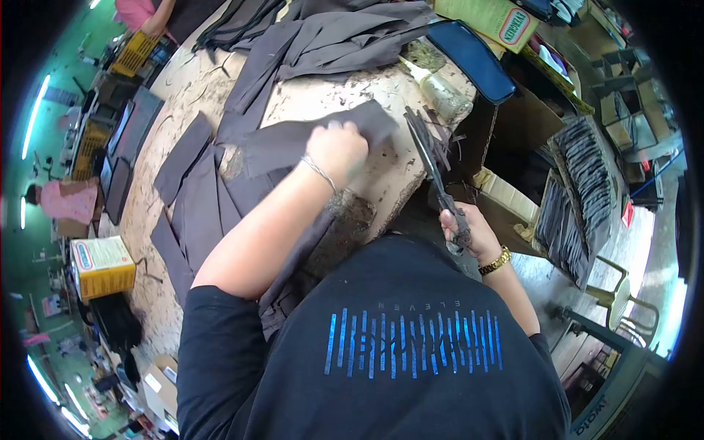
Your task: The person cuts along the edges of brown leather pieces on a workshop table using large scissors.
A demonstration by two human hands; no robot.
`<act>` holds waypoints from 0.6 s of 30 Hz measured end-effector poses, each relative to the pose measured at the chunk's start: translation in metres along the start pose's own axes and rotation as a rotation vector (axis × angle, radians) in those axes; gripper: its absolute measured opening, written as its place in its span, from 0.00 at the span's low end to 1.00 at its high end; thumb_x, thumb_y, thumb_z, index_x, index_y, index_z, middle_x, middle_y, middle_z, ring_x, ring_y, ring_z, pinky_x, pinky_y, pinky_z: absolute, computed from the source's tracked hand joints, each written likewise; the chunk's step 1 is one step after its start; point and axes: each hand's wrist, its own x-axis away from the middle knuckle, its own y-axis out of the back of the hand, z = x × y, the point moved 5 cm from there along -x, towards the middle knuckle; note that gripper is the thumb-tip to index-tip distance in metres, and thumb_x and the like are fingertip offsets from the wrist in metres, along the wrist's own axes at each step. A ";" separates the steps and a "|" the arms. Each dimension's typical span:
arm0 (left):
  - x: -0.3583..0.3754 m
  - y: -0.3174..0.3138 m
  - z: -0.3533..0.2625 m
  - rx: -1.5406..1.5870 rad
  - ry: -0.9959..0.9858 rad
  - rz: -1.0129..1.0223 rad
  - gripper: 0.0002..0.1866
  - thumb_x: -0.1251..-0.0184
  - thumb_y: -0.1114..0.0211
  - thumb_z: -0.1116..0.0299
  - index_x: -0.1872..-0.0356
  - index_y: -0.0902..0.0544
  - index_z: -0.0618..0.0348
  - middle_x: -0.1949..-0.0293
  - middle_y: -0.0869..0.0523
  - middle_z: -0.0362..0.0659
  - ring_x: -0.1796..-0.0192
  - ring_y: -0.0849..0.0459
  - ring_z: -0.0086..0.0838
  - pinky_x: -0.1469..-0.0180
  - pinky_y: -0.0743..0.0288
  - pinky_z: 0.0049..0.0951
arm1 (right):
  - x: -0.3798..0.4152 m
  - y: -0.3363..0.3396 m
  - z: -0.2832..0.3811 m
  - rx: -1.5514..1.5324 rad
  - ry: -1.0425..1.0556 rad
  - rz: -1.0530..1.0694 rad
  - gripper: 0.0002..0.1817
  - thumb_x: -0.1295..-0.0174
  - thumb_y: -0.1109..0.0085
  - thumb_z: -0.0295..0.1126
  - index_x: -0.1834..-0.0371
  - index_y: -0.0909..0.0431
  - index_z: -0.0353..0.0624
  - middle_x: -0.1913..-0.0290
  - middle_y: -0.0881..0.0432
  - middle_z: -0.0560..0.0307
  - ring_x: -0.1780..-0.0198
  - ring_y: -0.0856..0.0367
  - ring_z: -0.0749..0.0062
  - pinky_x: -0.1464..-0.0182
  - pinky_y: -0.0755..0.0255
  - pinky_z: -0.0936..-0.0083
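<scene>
My left hand (339, 152), a bracelet at its wrist, is closed and slightly blurred over a dark grey fabric piece (282, 143) on the worktable. The piece's right end is smeared by motion. Off the table's edge, my right hand (473, 231) grips a pair of scissors (429, 161) by the dark, wrapped-looking handles. Their long blades point up and away, close to a small heap of dark scraps (440, 139). More grey fabric pieces (194, 202) lie to the left of my left forearm.
A large grey fabric pile (337, 40) covers the table's far side. Near it are a bottle (444, 92) and a dark blue phone-shaped object (473, 59). Cardboard boxes and a stack of dark pieces (579, 169) stand right. A yellow box (106, 268) sits left; other people are beyond.
</scene>
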 end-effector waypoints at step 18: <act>0.010 -0.041 -0.020 0.245 0.082 -0.506 0.21 0.45 0.44 0.70 0.47 0.29 0.48 0.46 0.29 0.44 0.41 0.33 0.40 0.48 0.31 0.44 | 0.040 0.007 -0.008 0.000 -0.061 0.155 0.28 0.51 0.42 0.59 0.76 0.29 0.41 0.83 0.31 0.67 0.80 0.32 0.86 0.78 0.37 0.87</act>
